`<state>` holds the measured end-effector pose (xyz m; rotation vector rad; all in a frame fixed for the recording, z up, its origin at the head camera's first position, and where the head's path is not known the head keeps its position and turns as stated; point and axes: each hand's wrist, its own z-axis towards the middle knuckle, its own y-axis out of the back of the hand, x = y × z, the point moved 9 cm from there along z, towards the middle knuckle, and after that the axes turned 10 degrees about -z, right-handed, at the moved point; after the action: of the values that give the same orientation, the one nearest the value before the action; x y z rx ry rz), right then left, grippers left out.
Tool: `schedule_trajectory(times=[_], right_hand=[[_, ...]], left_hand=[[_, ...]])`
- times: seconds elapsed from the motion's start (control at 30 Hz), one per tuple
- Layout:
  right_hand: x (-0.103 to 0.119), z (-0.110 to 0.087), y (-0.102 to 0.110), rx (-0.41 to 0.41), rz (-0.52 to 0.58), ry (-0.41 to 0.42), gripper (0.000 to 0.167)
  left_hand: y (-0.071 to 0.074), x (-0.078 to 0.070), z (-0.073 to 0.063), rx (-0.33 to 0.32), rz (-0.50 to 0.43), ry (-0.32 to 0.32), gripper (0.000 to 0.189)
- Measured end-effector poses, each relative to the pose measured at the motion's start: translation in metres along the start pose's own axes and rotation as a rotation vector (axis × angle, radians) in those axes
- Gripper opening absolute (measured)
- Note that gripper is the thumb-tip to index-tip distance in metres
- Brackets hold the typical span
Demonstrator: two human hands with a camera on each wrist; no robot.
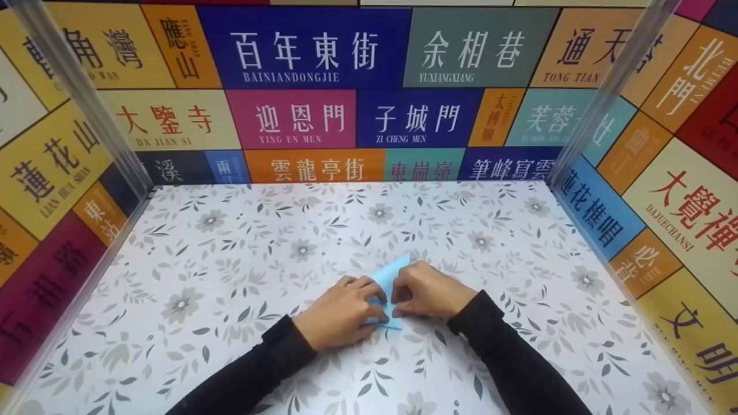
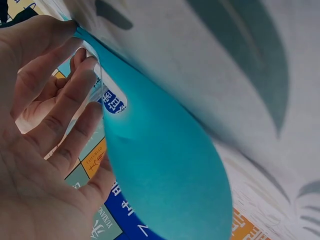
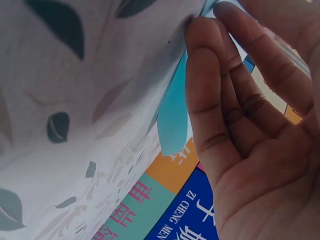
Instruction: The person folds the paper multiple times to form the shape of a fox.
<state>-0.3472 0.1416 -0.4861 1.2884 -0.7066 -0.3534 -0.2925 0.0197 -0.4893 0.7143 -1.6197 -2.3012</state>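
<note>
A folded light blue sheet of paper (image 1: 395, 270) stands between both hands, low over the patterned tabletop, with its pointed end toward the back. My left hand (image 1: 341, 311) pinches its near left part; in the left wrist view, the thumb and forefinger meet at the paper's edge, and the blue sheet (image 2: 165, 155) bulges out in a rounded curve with a gap under the fold. From the other side my right hand (image 1: 432, 290) pinches the paper's right edge with bent fingers. In the right wrist view a strip of the paper (image 3: 172, 120) shows beside the fingers, which hide the rest.
The white tabletop (image 1: 248, 346) carries a grey flower and leaf print. Colourful panels with large characters (image 1: 305, 46) rise at the back and both sides. Clear corner strips (image 1: 611, 86) run up where the panels meet.
</note>
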Motion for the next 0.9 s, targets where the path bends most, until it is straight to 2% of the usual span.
schedule_trajectory(times=[0.3, 0.6, 0.9], right_hand=[[-0.001, 0.001, -0.001, 0.000, -0.003, -0.003, 0.015], [-0.001, 0.000, -0.002, -0.007, -0.005, 0.019, 0.012], [-0.003, -0.001, -0.002, -0.008, 0.011, -0.002, 0.012]], left_hand=[[-0.001, -0.003, 0.000, -0.008, 0.020, -0.045, 0.015], [0.001, -0.007, 0.000, -0.005, 0.018, -0.053, 0.015], [0.000, -0.013, 0.002, -0.008, 0.041, -0.079, 0.013]])
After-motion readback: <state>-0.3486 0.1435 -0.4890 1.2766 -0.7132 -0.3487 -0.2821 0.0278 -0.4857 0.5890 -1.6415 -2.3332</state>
